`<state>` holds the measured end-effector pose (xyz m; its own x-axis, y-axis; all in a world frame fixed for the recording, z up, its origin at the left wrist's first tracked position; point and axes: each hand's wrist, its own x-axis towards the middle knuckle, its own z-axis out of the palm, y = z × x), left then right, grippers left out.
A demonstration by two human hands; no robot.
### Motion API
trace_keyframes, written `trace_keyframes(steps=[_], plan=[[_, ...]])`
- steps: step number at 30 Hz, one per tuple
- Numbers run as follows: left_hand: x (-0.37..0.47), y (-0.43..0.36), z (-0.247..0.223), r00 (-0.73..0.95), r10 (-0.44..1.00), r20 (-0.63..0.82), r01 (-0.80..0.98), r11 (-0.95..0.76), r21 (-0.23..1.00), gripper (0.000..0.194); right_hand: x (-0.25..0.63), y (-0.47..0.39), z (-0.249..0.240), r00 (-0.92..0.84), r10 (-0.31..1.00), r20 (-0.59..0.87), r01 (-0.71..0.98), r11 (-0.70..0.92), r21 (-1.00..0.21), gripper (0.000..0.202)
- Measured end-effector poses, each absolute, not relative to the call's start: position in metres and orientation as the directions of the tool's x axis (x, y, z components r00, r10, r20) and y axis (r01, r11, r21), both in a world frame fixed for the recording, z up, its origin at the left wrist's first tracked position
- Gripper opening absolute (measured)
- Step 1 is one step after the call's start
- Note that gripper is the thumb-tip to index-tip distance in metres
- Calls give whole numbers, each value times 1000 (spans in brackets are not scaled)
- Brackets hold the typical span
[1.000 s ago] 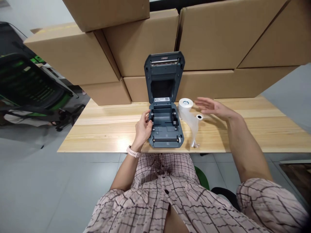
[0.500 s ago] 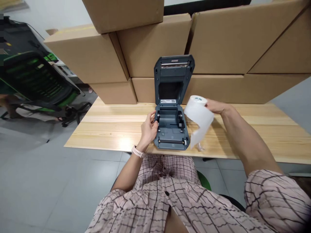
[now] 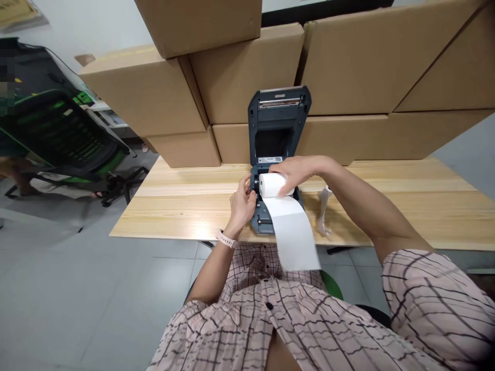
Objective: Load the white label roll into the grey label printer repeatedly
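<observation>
A dark grey printer (image 3: pixel 279 126) stands with its lid raised on the wooden table. My right hand (image 3: pixel 297 172) grips a white paper roll (image 3: pixel 271 185) at the printer's open bay, its fingers over the roll's top and right end. From the roll a loose strip of paper (image 3: pixel 294 234) hangs over the printer's front and past the table edge. Against the printer's left side rests my left hand (image 3: pixel 243 202), its fingers bent around the side wall near the roll's left end.
Cardboard boxes (image 3: pixel 344 67) are stacked along the back of the table (image 3: pixel 174 201). A crumpled white strip (image 3: pixel 324 211) lies right of the printer. At the far left are a black and green chair (image 3: pixel 62 134) and part of a person's leg (image 3: pixel 19 172).
My right hand has brought the paper roll leftward from beside the printer to its open bay. The paper strip now hangs over the front. My left hand stays at the printer's left side.
</observation>
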<state>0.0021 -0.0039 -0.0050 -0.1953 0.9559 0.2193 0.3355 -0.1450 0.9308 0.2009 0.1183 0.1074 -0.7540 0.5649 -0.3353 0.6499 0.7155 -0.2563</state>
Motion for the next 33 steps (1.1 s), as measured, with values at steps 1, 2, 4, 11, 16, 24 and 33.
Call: trace_keyframes(steps=[1,2,4,11,16,24,33], plan=[[2,-4,-5,-195,956,220,344,-144,928,58,198,120,104,-742,581,-334,662,711,-234,56],[2,-3,-5,-196,956,217,352,-138,926,58,195,121,100,-738,589,-329,665,717,-210,58],[3,-3,-5,-204,957,206,355,-124,927,59,190,123,91,-742,585,-326,652,743,-151,61],[4,-6,-2,-184,962,201,403,-113,908,58,200,106,69,-805,555,-209,583,806,-105,60],[5,-7,-3,-162,959,233,347,-165,923,55,231,31,57,-862,501,84,467,846,-258,60],[4,-5,-8,-161,957,240,289,-187,939,52,227,-48,21,-770,604,207,561,795,-231,62],[5,-5,-12,-184,956,230,231,-185,955,48,220,-45,18,-760,604,239,561,796,-229,64]])
